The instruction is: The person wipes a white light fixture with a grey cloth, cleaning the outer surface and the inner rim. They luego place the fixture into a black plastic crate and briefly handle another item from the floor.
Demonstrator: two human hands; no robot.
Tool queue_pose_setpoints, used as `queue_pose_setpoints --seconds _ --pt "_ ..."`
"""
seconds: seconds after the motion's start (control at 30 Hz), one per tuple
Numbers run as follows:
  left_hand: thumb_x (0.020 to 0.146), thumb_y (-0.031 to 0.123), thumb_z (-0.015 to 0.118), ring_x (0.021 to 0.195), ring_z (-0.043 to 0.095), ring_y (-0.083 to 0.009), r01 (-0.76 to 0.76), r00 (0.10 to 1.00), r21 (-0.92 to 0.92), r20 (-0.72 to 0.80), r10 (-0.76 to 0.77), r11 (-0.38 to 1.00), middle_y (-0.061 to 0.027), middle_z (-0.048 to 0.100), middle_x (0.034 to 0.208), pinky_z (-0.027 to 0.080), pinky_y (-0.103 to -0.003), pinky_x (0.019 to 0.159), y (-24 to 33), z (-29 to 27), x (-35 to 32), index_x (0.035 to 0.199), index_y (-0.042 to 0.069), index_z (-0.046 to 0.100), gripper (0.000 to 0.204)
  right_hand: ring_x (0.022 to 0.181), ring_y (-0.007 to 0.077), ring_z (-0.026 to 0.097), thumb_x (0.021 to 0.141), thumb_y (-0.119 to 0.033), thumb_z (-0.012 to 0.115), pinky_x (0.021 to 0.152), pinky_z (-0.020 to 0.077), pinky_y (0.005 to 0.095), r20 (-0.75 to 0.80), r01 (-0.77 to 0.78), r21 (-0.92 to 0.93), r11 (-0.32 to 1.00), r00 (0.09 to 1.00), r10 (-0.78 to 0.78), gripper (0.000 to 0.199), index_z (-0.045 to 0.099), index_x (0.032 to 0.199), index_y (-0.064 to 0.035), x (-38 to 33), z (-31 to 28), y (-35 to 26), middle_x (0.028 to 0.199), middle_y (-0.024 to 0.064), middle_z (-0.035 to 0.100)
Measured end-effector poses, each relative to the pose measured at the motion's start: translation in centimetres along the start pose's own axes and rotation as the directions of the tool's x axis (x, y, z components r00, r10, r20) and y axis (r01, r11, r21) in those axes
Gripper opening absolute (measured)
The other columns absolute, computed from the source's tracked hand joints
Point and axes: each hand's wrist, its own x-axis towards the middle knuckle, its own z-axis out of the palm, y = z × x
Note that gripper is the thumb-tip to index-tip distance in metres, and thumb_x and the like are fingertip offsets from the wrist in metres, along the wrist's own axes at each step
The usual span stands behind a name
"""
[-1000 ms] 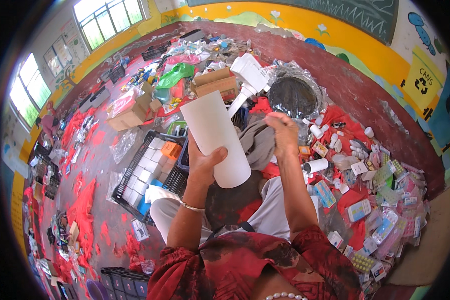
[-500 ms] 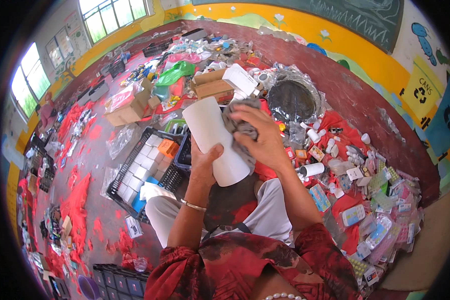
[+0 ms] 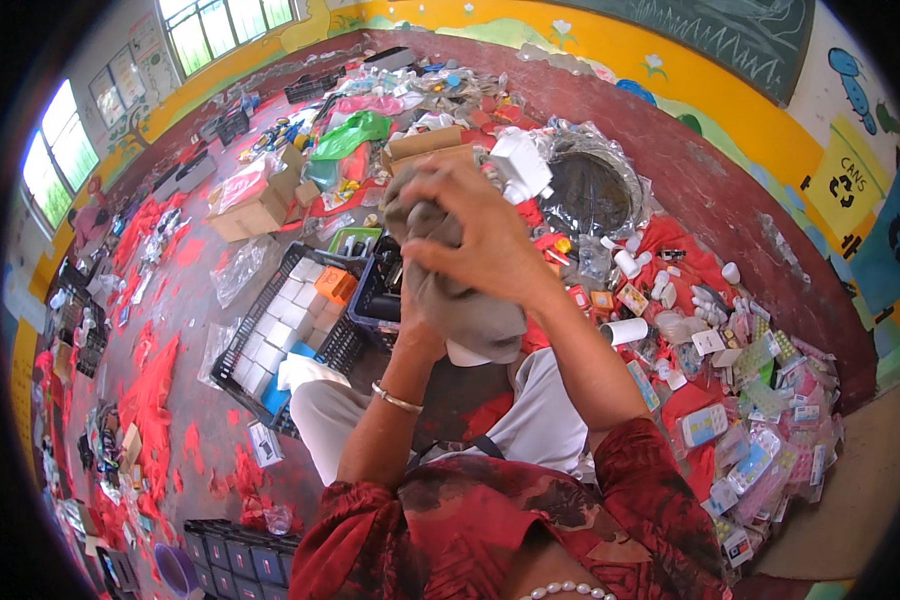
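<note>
A grey-brown cloth (image 3: pixel 482 318) is bunched up under my right hand (image 3: pixel 475 225), whose fingers curl round it. The cloth lies over a white cylinder (image 3: pixel 467 355), so only a small part of its lower end shows. My left hand (image 3: pixel 420 328) is mostly hidden behind the cloth and grips the cylinder from the left. Left of my hands stands a black crate (image 3: pixel 254 310) holding rows of small white boxes (image 3: pixel 288 318) and an orange box (image 3: pixel 337 285). Beside it is a dark blue crate (image 3: pixel 373 328).
To the right spreads a pile of blister packs (image 3: pixel 765 395), with a white bottle (image 3: pixel 625 331) nearer me. Ahead are a cardboard box (image 3: pixel 257 207), a green plastic bag (image 3: pixel 355 135) and a large black round tub (image 3: pixel 592 195) wrapped in clear plastic. Black boxes (image 3: pixel 240 560) stand at lower left.
My right hand has moved left with the cloth, from the cylinder's right side to over its front. The cylinder, in plain view before, is now largely covered.
</note>
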Motion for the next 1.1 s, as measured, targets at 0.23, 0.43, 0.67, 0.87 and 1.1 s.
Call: queue_pose_setpoints --seconds 0.23,0.43,0.67,0.87,1.1 --pt "0.067 0.003 0.073 0.113 0.046 -0.0162 -0.057 0.991 0.346 -0.093 0.095 0.936 -0.0068 0.045 0.125 0.038 -0.03 0.096 0.2 -3.0 0.0 0.135 0.004 0.025 0.083 0.09 0.0255 0.055 0.056 -0.002 0.064 0.078 0.0413 0.0381 0.148 0.138 -0.147 0.979 0.982 -0.117 0.021 0.057 0.075 -0.0079 -6.2 -0.4 0.9 0.089 0.0043 0.058" --pt "0.056 0.012 0.078 0.103 0.052 -0.0202 0.005 0.999 0.236 -0.036 0.004 0.972 -0.0106 0.051 0.114 0.045 -0.034 0.086 1.6 -3.0 -1.1 0.132 0.002 0.028 0.091 0.069 0.0155 0.058 0.061 0.005 0.062 0.063 0.0461 0.0263 -0.244 -0.56 0.45 0.696 0.672 0.699 0.014 0.062 0.072 -0.0031 -11.2 -0.9 9.8 0.076 0.0042 0.061" --pt "0.075 0.041 0.057 0.09 0.059 -0.0278 0.224 0.972 -0.17 -0.024 -0.232 0.96 -0.0193 0.054 0.11 0.053 -0.037 0.072 -0.3 -4.0 -1.6 0.127 -0.003 0.035 0.072 0.077 0.0144 0.059 0.07 -0.002 0.067 0.07 0.0479 0.0252 0.15 -0.376 0.926 0.037 0.456 0.877 0.02 0.063 0.09 -0.0035 -10.8 -0.5 8.6 0.085 0.0037 0.061" --pt "0.074 0.049 0.054 0.091 0.06 -0.0284 0.38 0.925 -0.302 0.154 -0.348 0.874 -0.0203 0.054 0.111 0.053 -0.038 0.072 0.0 -2.3 -3.4 0.124 -0.003 0.039 0.074 0.086 0.0126 0.058 0.072 -0.01 0.072 0.075 0.0461 0.0244 0.137 -0.566 0.725 0.393 0.677 0.723 0.037 0.062 0.106 -0.0026 -7.0 -2.0 4.5 0.094 0.006 0.062" --pt "0.07 0.043 0.06 0.085 0.062 -0.029 0.389 0.921 -0.245 0.08 -0.381 0.888 -0.0181 0.058 0.103 0.054 -0.04 0.073 -2.5 -4.6 -4.2 0.12 -0.002 0.043 0.07 0.084 0.0102 0.057 0.07 -0.009 0.072 0.079 0.0428 0.0245 0.244 -0.642 0.55 0.533 0.735 0.633 0.028 0.067 0.096 -0.0006 -5.8 -2.6 3.9 0.093 0.004 0.064"
